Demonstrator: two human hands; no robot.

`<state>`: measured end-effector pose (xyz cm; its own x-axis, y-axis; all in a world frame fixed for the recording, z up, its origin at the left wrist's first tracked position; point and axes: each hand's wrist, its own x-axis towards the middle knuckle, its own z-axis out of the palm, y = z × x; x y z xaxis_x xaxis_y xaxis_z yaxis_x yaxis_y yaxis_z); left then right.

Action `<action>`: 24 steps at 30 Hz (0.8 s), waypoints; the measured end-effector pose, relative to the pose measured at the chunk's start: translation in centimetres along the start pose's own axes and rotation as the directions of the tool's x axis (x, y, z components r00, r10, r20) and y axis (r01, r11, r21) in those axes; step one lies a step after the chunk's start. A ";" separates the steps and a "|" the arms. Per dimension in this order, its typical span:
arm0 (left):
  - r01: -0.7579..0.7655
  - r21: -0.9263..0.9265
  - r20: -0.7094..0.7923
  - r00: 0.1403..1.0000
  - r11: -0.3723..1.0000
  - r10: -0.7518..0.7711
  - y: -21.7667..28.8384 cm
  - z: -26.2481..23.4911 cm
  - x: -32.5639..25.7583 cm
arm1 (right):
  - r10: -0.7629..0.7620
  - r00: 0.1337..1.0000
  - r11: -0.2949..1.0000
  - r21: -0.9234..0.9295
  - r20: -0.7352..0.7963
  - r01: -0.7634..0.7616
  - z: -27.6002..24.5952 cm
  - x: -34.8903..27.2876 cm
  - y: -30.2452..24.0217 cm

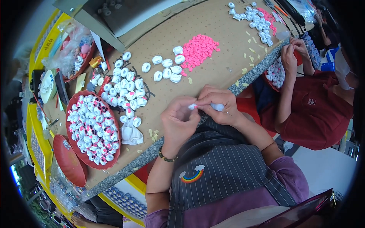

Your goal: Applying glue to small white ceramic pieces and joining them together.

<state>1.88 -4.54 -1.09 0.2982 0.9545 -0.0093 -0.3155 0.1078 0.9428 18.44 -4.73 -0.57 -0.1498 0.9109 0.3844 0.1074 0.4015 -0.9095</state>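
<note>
Close to the table's near edge, my two hands meet over a small white piece point(192, 106) with a pink spot on it. My left hand point(178, 118) pinches this piece between thumb and fingertips. Against its pink side rest the fingertips of my right hand point(222, 98). Tucked in the right hand's curled fingers is a small translucent bottle point(217, 107) with a thin tip. Beyond my hands lie a heap of small bright pink pieces point(199, 51) and several loose white rounded pieces point(166, 63). More white pieces point(128, 85) cluster to the left, some with pink parts attached.
A red scalloped tray point(119, 142) heaped with white, pink and black pieces stands left, beside another red dish point(64, 155). A crumpled white cloth point(132, 135) lies nearby. At right, a co-worker in a dark red shirt point(310, 108) works over a red bowl of white pieces.
</note>
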 end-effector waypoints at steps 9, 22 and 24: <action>-0.242 0.920 0.063 0.867 0.307 0.494 2.9 -3.2 -0.1 | 0.121 0.988 0.990 0.059 0.092 -0.127 -0.8 0.3 -0.5; -0.197 0.969 0.243 0.866 -0.148 0.436 3.7 -3.0 6.1 | 0.344 0.938 0.851 0.409 0.040 -0.330 -2.1 0.0 -1.1; -0.235 0.956 0.290 0.856 -0.177 0.428 3.9 -2.9 5.2 | 0.394 0.918 0.822 0.433 0.038 -0.371 -2.9 -0.5 -1.2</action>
<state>-0.37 1.69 1.59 0.3813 0.7829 0.4917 0.8469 -0.5090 0.1536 21.22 -5.42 0.79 -0.1330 0.9911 -0.0116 -0.2814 -0.0490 -0.9583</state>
